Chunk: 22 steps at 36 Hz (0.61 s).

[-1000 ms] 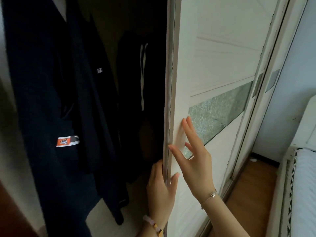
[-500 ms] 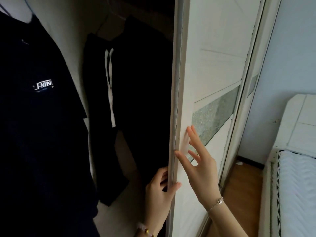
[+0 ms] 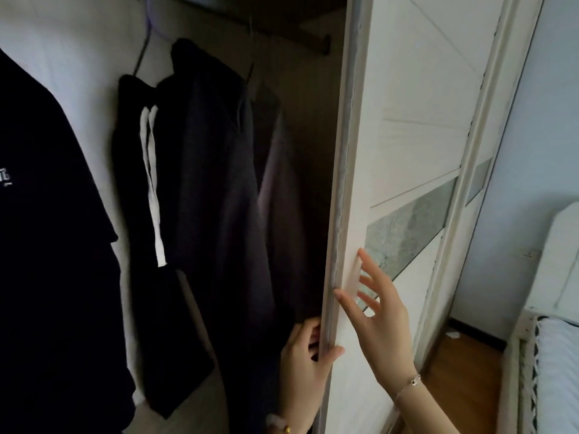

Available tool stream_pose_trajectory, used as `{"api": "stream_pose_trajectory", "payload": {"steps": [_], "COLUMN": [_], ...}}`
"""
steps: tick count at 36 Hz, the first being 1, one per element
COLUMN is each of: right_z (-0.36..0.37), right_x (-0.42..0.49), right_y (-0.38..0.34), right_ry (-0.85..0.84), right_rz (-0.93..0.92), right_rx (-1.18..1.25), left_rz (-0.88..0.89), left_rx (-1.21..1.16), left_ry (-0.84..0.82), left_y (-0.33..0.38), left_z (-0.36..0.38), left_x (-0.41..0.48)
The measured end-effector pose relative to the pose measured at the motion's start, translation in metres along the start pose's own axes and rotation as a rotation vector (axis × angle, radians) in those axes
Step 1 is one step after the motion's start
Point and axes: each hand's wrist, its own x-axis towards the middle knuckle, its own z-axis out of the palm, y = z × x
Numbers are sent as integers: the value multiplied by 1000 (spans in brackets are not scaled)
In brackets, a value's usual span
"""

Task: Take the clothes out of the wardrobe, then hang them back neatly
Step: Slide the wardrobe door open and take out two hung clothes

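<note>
The wardrobe stands open on its left side, and dark clothes hang on its rail. A navy T-shirt with white lettering fills the near left. Further in hang black trousers with white drawstrings, a dark jacket and a brownish garment. My left hand grips the edge of the white sliding door, fingers behind it and thumb in front. My right hand rests flat on the door's front, fingers spread.
The door carries a grey-green patterned glass band. A second door frame runs to its right. A white bed with a headboard stands at the far right, over a wooden floor. A pale blue wall lies behind.
The door edge has slid to the right, showing more of the inside and the brownish garment. My view has turned right and up, and both hands stay on the door.
</note>
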Motion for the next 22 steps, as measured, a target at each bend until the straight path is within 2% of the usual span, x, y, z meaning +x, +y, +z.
{"api": "stream_pose_trajectory", "payload": {"steps": [5,12,22], "right_z": [-12,-22,-40], "right_x": [24,47,75], "right_y": [23,52,75], "right_ry": [-10,-5,-2], "right_rz": [-5,-10,55], "right_rx": [-21,-115,-111], "left_rz": [-22,-59,-66], "left_rx": [11,75,117], "left_ry": [54,-19,0], "left_y": [-3,14,17], "left_z": [29,51,87], "left_x": [20,47,73]}}
